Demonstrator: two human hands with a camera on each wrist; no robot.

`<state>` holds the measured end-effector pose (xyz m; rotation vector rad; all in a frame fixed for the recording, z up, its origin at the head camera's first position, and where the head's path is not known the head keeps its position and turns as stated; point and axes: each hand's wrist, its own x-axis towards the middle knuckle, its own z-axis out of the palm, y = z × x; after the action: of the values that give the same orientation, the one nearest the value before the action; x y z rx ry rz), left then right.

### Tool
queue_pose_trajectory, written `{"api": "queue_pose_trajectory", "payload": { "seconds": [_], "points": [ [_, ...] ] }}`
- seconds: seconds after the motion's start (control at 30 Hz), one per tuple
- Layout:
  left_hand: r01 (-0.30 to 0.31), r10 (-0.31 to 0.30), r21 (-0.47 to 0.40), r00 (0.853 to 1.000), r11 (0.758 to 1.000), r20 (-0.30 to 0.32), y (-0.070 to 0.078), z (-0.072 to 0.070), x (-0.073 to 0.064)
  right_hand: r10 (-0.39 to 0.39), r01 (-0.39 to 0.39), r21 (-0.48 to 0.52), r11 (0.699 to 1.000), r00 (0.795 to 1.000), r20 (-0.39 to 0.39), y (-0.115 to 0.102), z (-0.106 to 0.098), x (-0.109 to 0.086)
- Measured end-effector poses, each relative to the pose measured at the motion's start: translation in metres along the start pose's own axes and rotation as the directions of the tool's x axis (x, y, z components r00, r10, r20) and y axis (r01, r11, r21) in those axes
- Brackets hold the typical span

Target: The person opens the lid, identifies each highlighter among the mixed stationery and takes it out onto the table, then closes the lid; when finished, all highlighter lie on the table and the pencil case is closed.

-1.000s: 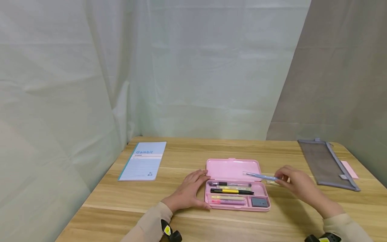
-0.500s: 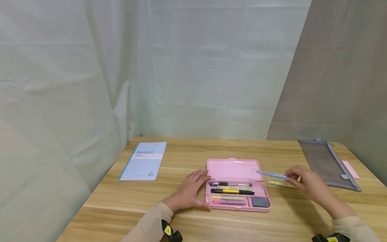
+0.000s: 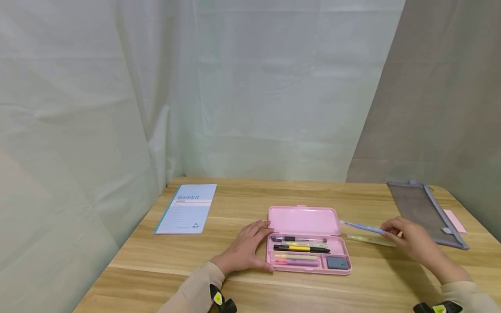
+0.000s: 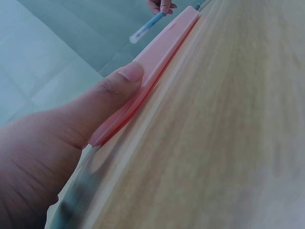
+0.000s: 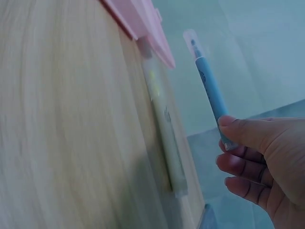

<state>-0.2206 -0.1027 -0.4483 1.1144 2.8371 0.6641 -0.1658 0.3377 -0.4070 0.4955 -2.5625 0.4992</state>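
Note:
A pink pencil case (image 3: 303, 219) lies on the table with its lid folded back. Inside are a pen with a black grip (image 3: 299, 239), a black-and-yellow pen (image 3: 301, 248), slim yellow and pink-purple markers (image 3: 296, 262), and a dark grey block (image 3: 337, 263) in the small compartment. My left hand (image 3: 246, 250) rests at the case's left edge, fingers spread, its thumb (image 4: 112, 93) against the front side. Right of the case, my right hand (image 3: 407, 239) pinches a blue highlighter (image 5: 212, 90) by its rear end, clear cap pointing toward the case. Below it, a yellow highlighter (image 5: 164, 129) lies on the table.
A Gambit notebook (image 3: 185, 209) lies at the left. Toward the back right lies a grey mesh zip pouch (image 3: 422, 213), with a pink rectangular piece (image 3: 455, 221) at its right edge. Fabric curtains (image 3: 274, 95) hang behind the table.
My right hand has moved rightward with the blue highlighter, away from above the case, and more of the yellow highlighter shows. My left hand has stayed at the case.

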Motion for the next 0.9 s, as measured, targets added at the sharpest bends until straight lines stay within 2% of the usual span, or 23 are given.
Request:
{"api": "queue_pose_trajectory", "payload": {
  "seconds": [0.37, 0.9],
  "points": [
    [-0.018, 0.018, -0.005, 1.000, 1.000, -0.009, 0.002, 0.000, -0.002, 0.045, -0.044, -0.015, 0.999, 0.998, 0.041, 0.013, -0.002, -0.007],
    [-0.008, 0.008, -0.012, 1.000, 1.000, 0.000, 0.001, -0.001, -0.001, 0.024, -0.021, -0.047, 0.999, 0.998, 0.054, 0.026, 0.003, -0.008]
  ]
}}
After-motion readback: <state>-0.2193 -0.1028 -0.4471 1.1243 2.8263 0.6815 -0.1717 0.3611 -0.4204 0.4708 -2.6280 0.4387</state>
